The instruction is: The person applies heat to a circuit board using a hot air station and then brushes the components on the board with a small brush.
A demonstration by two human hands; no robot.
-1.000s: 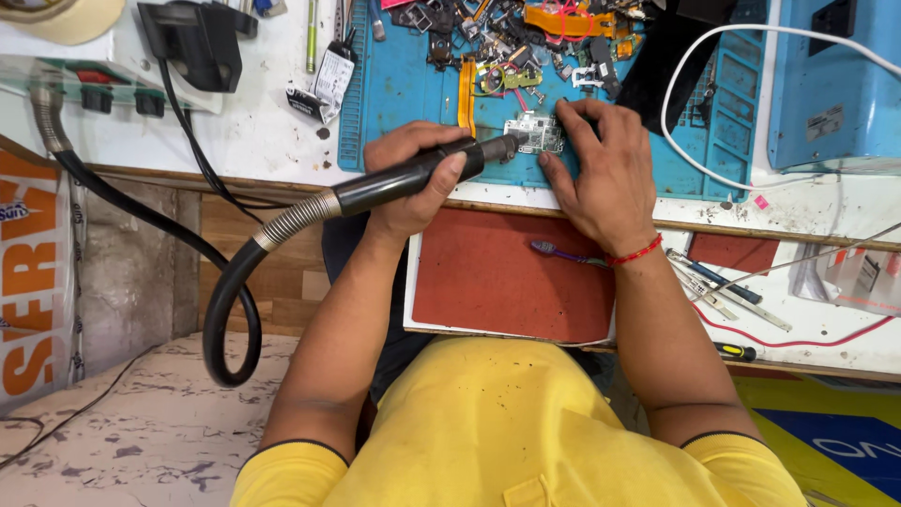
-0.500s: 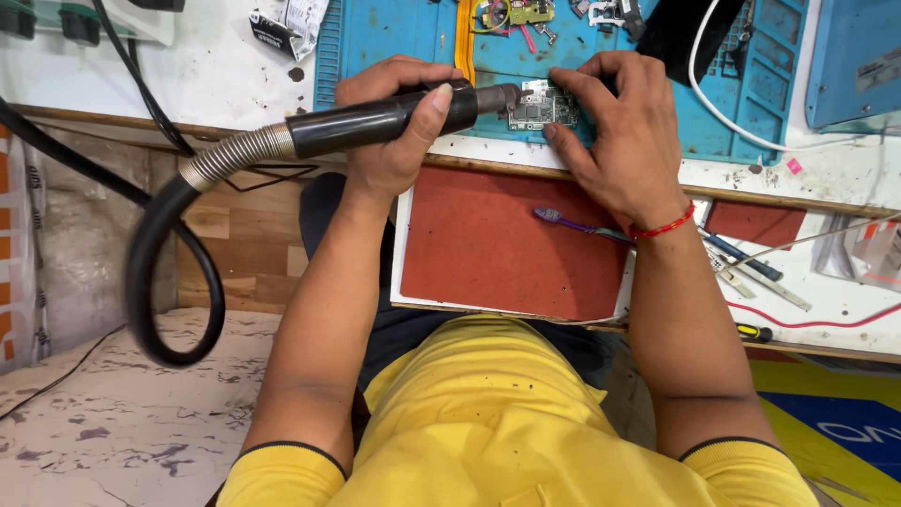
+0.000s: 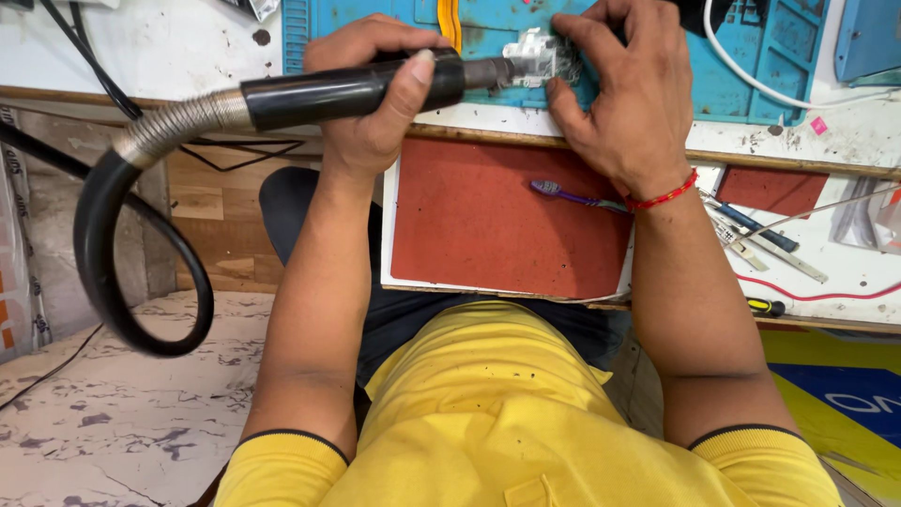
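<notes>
Left grip (image 3: 375, 103) wrapping tight around black handpiece (image 3: 357, 89), thumb lying across barrel; metal nozzle pointing at small grey part (image 3: 535, 58). Right grip (image 3: 629, 94) pressing fingertips closed on same part, pinning it on blue mat (image 3: 741, 66) at far edge of surface. Black hose (image 3: 113, 253) looping down at left. Purple toothbrush (image 3: 572, 195) lying on red pad (image 3: 497, 225). Red thread circling right wrist.

We see a black tool handle (image 3: 352, 89) with a silver ribbed hose (image 3: 174, 127) over a blue mat (image 3: 751, 56) at the top. A red pad (image 3: 497, 225) sits mid-frame with a purple toothbrush (image 3: 572, 196); our shirt (image 3: 507, 422) is yellow.
</notes>
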